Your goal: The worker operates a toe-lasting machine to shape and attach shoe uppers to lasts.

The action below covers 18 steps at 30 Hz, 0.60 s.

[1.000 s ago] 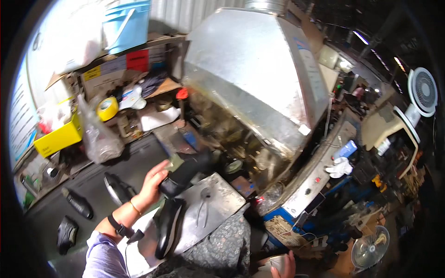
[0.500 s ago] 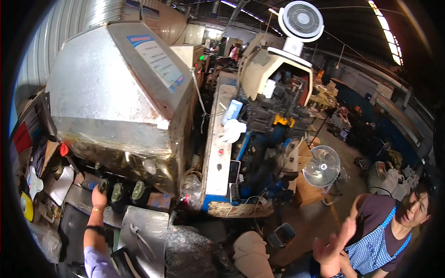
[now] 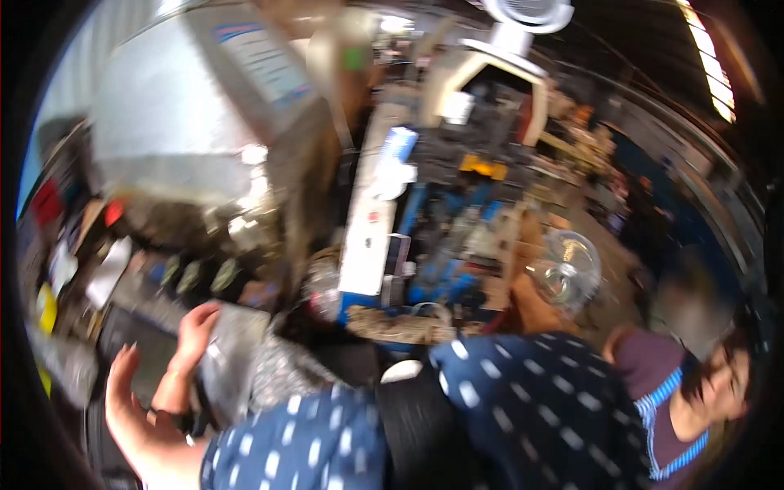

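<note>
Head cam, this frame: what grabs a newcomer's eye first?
The big grey sheet-metal hood filling the upper left, blurred by motion. Low in the picture, dark blue cloth with white dashes spreads across the foreground. At lower left two bare hands show: one hand at a shiny metal sheet, though contact is too blurred to tell, and another open hand below it; which is left or right is unclear.

Blurred left hand (image 3: 194, 331) on metal sheet (image 3: 233, 343)
</note>
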Tool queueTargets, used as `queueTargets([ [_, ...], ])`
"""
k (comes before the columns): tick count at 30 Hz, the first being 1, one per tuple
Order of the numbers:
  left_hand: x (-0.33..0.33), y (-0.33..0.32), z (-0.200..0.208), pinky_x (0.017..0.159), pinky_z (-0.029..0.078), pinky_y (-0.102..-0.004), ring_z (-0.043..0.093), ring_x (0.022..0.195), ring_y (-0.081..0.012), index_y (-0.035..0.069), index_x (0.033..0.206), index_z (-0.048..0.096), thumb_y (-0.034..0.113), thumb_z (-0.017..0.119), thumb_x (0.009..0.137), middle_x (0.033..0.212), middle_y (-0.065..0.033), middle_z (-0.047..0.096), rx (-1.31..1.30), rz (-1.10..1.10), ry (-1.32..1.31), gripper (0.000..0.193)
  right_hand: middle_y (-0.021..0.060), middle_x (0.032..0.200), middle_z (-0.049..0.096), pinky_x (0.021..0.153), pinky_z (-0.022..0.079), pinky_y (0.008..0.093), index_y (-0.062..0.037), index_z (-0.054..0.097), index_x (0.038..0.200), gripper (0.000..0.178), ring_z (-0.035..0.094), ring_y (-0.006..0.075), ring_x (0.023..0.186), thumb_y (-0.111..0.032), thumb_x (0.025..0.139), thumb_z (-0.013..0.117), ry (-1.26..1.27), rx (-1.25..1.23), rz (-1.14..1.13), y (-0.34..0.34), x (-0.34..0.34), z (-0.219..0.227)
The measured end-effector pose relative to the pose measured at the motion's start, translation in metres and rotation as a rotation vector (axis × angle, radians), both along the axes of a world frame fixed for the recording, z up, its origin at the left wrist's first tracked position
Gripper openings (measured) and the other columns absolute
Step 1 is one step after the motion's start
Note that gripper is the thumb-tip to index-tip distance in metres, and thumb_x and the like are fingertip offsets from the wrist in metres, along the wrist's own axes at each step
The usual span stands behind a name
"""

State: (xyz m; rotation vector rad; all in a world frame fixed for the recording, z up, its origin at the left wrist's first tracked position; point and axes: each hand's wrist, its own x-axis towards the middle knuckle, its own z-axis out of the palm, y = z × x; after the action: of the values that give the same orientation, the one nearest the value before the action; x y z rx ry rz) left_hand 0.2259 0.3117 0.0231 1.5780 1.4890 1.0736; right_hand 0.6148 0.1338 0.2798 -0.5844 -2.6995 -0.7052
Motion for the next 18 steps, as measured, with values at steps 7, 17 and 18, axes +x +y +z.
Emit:
queueTargets([
  [7, 0.018, -0.052, -0.056, 0.086, 0.049, -0.0275, 0.062, 0.093, -0.0123, 0.0, 0.104, 0.068, 0.011, 0.065, 0.093, 0.097, -0.0033, 0.07, -0.101, -0.122, -0.164, 0.016, 0.0095, 0.078, 0.066, 0.068, 0.053, 0.0357, -0.0101, 0.068, 0.079, 0.011, 0.066, 0.0265, 0.078, -0.016, 0.072, 0.063, -0.147, -0.204, 0.156, 0.012, -0.054, -0.06],
  [17, 0.082, -0.09, -0.065, 0.089, 0.049, -0.0264, 0.062, 0.096, -0.0104, 0.0, 0.116, 0.065, 0.018, 0.062, 0.097, 0.106, -0.0034, 0.07, -0.213, -0.321, -0.352, 0.026, 0.0096, 0.077, 0.067, 0.066, 0.054, 0.0369, -0.0093, 0.068, 0.08, 0.012, 0.067, 0.0282, 0.076, -0.017, 0.073, 0.062, -0.291, -0.212, 0.104, -0.037, -0.064, -0.052],
  [18, 0.094, -0.092, -0.056, 0.089, 0.049, -0.0266, 0.062, 0.098, -0.0107, 0.001, 0.115, 0.066, 0.018, 0.062, 0.097, 0.105, -0.0033, 0.07, -0.228, -0.388, -0.383, 0.026, 0.0096, 0.077, 0.067, 0.066, 0.054, 0.037, -0.0092, 0.068, 0.08, 0.012, 0.067, 0.0284, 0.076, -0.017, 0.073, 0.061, -0.322, -0.212, 0.092, -0.044, -0.07, -0.056],
])
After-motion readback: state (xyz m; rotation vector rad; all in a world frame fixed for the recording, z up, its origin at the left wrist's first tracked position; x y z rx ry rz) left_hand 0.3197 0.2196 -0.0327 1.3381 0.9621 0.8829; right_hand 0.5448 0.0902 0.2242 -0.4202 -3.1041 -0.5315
